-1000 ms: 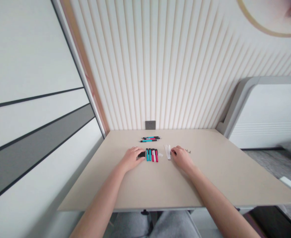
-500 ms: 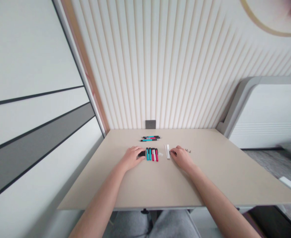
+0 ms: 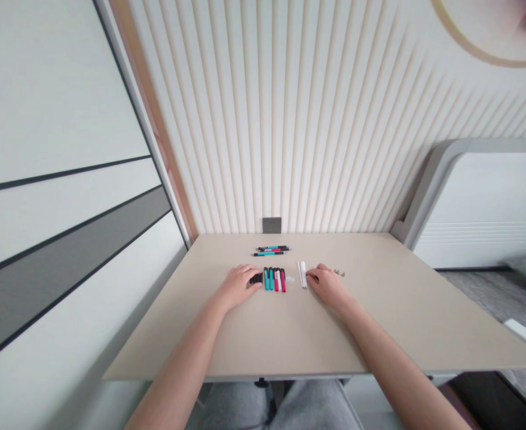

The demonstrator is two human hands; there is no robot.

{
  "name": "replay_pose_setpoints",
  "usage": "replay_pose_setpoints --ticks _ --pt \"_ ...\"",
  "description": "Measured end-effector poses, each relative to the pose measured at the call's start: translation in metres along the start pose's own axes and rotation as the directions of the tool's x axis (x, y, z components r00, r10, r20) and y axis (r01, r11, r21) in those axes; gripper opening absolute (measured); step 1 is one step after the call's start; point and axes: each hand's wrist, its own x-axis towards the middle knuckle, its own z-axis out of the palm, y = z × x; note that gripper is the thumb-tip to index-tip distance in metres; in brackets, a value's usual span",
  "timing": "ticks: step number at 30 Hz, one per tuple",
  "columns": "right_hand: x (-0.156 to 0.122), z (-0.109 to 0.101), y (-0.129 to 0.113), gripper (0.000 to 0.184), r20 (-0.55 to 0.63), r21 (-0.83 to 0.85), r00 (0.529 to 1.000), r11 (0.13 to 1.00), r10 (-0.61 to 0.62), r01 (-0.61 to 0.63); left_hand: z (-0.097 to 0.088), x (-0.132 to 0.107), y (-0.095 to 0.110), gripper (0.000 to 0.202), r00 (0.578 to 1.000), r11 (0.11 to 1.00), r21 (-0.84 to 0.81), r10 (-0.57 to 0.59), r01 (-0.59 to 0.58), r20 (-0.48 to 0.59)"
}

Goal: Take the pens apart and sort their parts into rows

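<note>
While against left fingers point(image 3: 250, 272), black markers point(image 3: 258, 279)

Grey bits point(image 3: 339, 273) too small to tell, black markers point(image 3: 257, 278) partly hidden

A modern interior, likely a home study or small office: a beige desk point(image 3: 379, 322) stands against cream fluted wall panelling point(image 3: 317, 119) fitted with a grey wall socket point(image 3: 272, 225). Grey-striped white panelling point(image 3: 57, 239) runs along the left, a white cabinet-like unit point(image 3: 482, 203) sits at right, above grey carpet point(image 3: 473, 286).
</note>
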Motion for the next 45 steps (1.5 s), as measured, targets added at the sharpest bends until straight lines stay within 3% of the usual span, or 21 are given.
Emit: replay_pose_setpoints --ticks 35,39,45 --pt "-0.004 -0.007 -0.006 0.028 0.015 -0.071 1.0 0.997 0.024 -0.023 -0.001 0.0 0.0 0.029 1.0 1.0 -0.026 -0.011 0.011 0.002" --pt "-0.002 -0.003 -0.001 0.027 -0.027 -0.011 0.999 1.0 0.021 -0.022 -0.002 0.0 0.001 0.029 1.0 1.0 -0.028 -0.011 0.011 0.003" --pt "0.004 0.003 0.002 0.027 -0.158 0.213 0.985 0.977 0.066 -0.031 -0.002 0.0 0.001 0.029 1.0 1.0 -0.025 -0.012 0.012 0.0"
